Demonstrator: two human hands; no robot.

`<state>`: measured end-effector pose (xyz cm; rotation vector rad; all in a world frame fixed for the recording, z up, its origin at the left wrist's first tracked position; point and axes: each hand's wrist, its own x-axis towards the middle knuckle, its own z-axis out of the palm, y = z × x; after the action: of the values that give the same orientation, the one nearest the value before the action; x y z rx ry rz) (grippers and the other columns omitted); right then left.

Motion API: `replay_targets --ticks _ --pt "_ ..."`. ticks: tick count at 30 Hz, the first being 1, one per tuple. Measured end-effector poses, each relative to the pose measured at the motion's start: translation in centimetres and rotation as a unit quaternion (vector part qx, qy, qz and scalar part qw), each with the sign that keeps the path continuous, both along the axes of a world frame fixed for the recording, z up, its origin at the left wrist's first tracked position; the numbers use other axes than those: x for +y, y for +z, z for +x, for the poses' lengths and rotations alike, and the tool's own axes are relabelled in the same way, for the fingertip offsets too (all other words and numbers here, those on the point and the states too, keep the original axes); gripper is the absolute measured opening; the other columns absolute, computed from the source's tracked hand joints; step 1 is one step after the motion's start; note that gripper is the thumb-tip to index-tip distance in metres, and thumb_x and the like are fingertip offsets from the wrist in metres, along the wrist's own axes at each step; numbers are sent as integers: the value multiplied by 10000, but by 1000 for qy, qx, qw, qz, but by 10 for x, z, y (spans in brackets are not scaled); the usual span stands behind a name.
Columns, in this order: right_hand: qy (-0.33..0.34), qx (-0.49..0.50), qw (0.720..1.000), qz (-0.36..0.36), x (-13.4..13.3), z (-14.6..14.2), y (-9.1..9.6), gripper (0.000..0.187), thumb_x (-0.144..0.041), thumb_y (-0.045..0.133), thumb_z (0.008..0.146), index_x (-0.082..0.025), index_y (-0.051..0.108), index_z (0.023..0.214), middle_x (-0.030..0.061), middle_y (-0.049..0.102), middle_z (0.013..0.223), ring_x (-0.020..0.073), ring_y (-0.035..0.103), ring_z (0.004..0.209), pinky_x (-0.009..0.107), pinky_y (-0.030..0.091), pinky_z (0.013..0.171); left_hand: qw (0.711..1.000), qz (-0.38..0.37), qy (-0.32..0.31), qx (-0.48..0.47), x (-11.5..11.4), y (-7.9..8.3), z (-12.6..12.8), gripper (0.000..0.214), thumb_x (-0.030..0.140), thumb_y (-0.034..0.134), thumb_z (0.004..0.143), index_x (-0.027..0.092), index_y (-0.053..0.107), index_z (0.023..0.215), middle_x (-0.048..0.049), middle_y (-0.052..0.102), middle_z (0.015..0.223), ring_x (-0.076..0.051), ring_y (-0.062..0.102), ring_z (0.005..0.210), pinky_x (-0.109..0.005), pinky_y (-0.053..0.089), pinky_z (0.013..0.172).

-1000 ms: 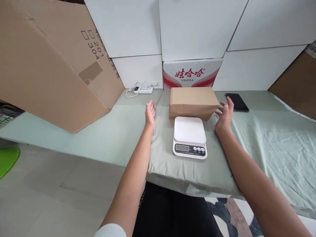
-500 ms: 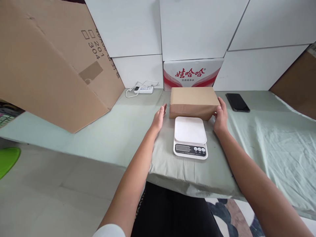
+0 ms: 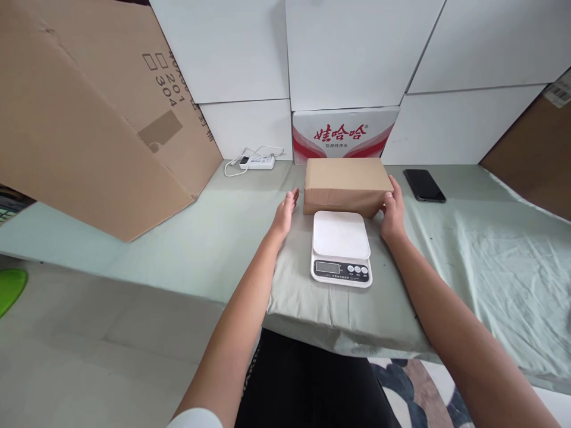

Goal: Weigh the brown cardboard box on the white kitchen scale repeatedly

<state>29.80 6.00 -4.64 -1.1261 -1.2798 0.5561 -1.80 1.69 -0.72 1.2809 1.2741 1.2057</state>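
A small brown cardboard box (image 3: 345, 175) lies flat on the cloth-covered table, right behind a white kitchen scale (image 3: 341, 235). My right hand (image 3: 393, 211) is at the box's front right corner, thumb at the front edge and fingers along the right side, gripping it there. Left of the box, my left hand (image 3: 285, 213) is held upright with fingers stretched out, a narrow gap between it and the cardboard. The scale's plate carries nothing, and its display (image 3: 328, 267) looks blank.
A black phone (image 3: 424, 185) lies right of the box. Back left is a white power strip (image 3: 257, 162) with its cord. A large carton (image 3: 111, 131) leans in from the left, and another carton (image 3: 535, 148) stands at the right. White boxes (image 3: 339, 53) line the back.
Both hands and the box keep nearly the same places on the table. The whole view has shifted slightly, so everything appears a little farther left.
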Motion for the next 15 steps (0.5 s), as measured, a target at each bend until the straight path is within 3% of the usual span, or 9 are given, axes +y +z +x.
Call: replay_targets --ticks 4,15 --pt "12 10 1000 -11 1 1 -2 832 -795 569 962 -374 545 1680 90 590 1790 403 553 1670 679 512 1331 1000 -2 -3 2 -2 0 1 831 615 158 1176 173 444 1820 -61 460 1903 -249 379 1813 -425 311 1494" --pt "5 -11 1000 -16 4 4 -7 841 -802 525 987 -375 500 1711 100 586 1769 408 571 1649 684 534 1319 1000 3 -13 -7 -1 -4 5 857 651 191 1170 147 447 1814 -89 464 1900 -252 396 1808 -417 308 1487"
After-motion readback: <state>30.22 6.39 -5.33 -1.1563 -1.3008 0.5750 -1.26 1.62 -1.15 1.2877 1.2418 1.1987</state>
